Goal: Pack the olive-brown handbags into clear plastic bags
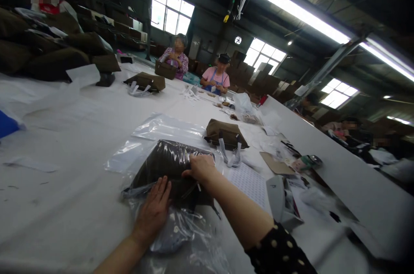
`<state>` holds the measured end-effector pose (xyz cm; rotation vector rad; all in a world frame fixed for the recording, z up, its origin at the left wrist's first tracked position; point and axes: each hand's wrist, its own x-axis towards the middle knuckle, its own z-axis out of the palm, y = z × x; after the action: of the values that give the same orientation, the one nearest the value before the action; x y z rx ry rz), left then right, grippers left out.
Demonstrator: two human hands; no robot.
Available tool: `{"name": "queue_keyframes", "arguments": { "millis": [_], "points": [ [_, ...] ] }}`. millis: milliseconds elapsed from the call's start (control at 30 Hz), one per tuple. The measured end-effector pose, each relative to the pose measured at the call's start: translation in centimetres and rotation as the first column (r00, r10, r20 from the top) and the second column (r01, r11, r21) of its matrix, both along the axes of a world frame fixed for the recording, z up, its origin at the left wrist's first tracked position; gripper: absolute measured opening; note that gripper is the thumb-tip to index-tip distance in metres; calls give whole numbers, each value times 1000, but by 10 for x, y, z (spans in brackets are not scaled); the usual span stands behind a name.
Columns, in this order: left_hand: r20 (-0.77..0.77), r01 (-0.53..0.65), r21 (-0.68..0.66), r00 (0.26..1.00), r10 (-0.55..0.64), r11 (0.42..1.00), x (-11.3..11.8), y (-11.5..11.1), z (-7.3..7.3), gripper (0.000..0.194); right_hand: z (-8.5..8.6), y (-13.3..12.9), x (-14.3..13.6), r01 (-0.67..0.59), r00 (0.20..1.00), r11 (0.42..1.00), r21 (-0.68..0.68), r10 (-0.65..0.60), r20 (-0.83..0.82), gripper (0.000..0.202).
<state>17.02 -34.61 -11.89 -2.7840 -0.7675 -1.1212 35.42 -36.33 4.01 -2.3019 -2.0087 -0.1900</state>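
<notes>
The dark brown bag [168,166] lies on the white bench [64,136] just ahead of the person, toward 12 o'clock, most of it inside a clear plastic sleeve [152,136]. Its near end, at 6 o'clock, pokes out of the sleeve's mouth. Its long axis runs from about 7 o'clock up to 1 o'clock, with the far end deepest in the plastic.

The left hand [154,210] lies flat, fingers spread and open, pressing on the plastic and the bag's near edge at 7 o'clock; it grips nothing. The right hand [201,168] rests on top of the bag at 1 o'clock, fingers curled down over the plastic-covered surface; whether it pinches the film or only presses cannot be told.

By the look of it, the step in hand is seating the bag in its sleeve and smoothing out the film. The next move would call for holding the sleeve's mouth steady while the last of the bag goes in.

A second brown bag [226,133] with white straps lies at 1 o'clock, apart from the first. A third bag [145,81] sits farther off at 11 o'clock. Two co-workers [215,77] sit at the far end of the bench.
</notes>
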Motion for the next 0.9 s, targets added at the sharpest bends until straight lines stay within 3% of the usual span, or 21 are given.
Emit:
{"name": "queue_keyframes", "arguments": {
  "millis": [67, 167, 267, 333, 400, 500, 600, 633, 667, 800, 900],
  "points": [
    [-13, 21, -10, 1000, -21, 1000, 1, 1, 3, 53, 2, -45, 31, 56, 995, 990, 127, -65, 72, 31],
    [-16, 65, -60, 998, -66, 996, 5, 13, 7, 50, -23, -135, 56, -184, 969, 950, 253, 133, 206, 49],
    [-17, 143, -116, 989, -146, 983, 17, 37, 9, 48, -69, -209, 44, -363, 916, 907, 213, 305, 260, 54],
    [-21, 203, -148, 978, -208, 968, 23, 52, 17, 48, -96, -229, 21, -393, 913, 880, 268, 338, 228, 44],
    [-3, 228, -185, 973, -232, 956, 18, 56, 33, 51, -112, -229, -2, -421, 906, 835, 354, 365, 216, 36],
    [-29, 338, -293, 932, -361, 894, -15, 40, 68, 65, -114, -214, -22, -514, 858, 773, 372, 462, 224, 24],
    [-188, 554, -403, 729, -658, 728, -66, 9, 89, 92, -111, -207, -23, -596, 802, 745, 300, 571, 175, 15],
    [-243, 598, -399, 662, -709, 695, -81, 0, 89, 98, -113, -207, -21, -594, 803, 744, 304, 570, 173, 20],
    [-287, 617, -363, 639, -714, 698, -95, -7, 85, 99, -116, -207, -20, -578, 815, 748, 326, 548, 189, 27],
    [-282, 498, -150, 806, -520, 854, -124, -15, 44, 70, -126, -193, -23, -518, 855, 752, 408, 441, 273, 39],
    [-208, 424, -93, 876, -434, 901, -128, -9, 23, 48, -121, -173, -30, -574, 816, 730, 372, 548, 183, 26]
  ]
}}
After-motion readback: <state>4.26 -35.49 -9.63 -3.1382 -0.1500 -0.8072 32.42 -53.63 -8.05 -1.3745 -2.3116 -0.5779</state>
